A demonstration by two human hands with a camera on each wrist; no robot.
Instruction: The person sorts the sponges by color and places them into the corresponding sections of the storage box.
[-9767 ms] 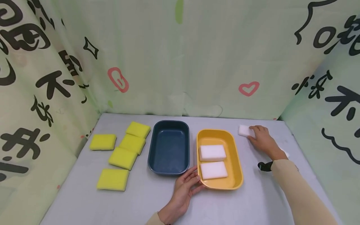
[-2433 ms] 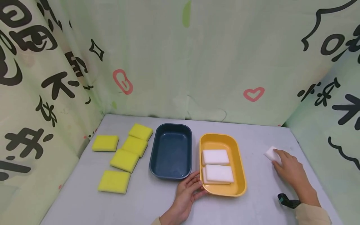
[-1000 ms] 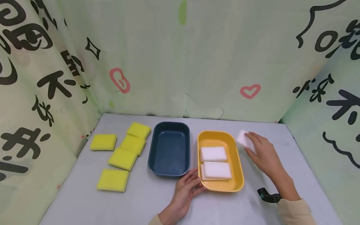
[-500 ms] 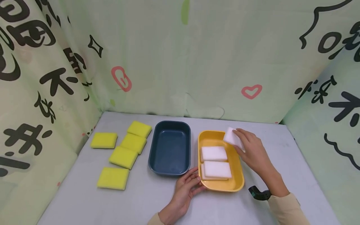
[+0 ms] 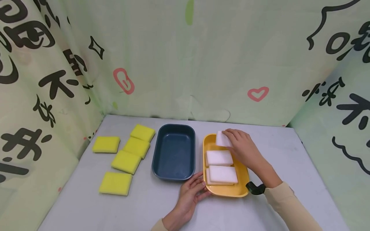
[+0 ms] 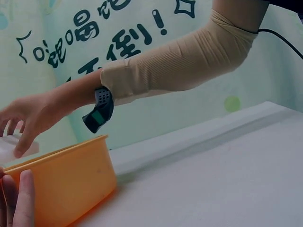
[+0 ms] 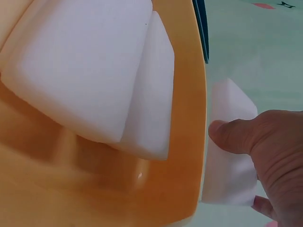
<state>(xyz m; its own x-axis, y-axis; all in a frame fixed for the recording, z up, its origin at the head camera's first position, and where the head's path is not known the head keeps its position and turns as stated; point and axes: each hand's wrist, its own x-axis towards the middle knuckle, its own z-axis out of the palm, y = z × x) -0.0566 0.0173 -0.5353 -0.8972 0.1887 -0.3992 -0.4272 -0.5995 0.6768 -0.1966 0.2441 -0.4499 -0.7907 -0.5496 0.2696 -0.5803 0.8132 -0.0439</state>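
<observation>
My right hand (image 5: 245, 146) grips a white sponge (image 5: 222, 139) over the far end of the yellow tray (image 5: 242, 179). In the right wrist view the thumb presses the broad face of this sponge (image 7: 229, 165), held just beyond the tray's rim. White sponges lie inside the tray: one in the middle (image 5: 219, 158), and an offset stack (image 5: 223, 174) near the front. My left hand (image 5: 186, 199) rests its fairly straight fingers against the tray's near left corner. The left wrist view has these fingers (image 6: 26, 201) upright against the outer wall.
A dark blue tray (image 5: 173, 173) stands left of the yellow one, with nothing in it. Farther left, several yellow sponges (image 5: 115, 183) lie on the white table (image 5: 144, 211). Printed curtains (image 5: 185, 73) enclose the back and sides.
My right hand has picked a white sponge off the table's right side and moved left with it to the yellow tray. Another white sponge has joined the front stack. The left hand stays put.
</observation>
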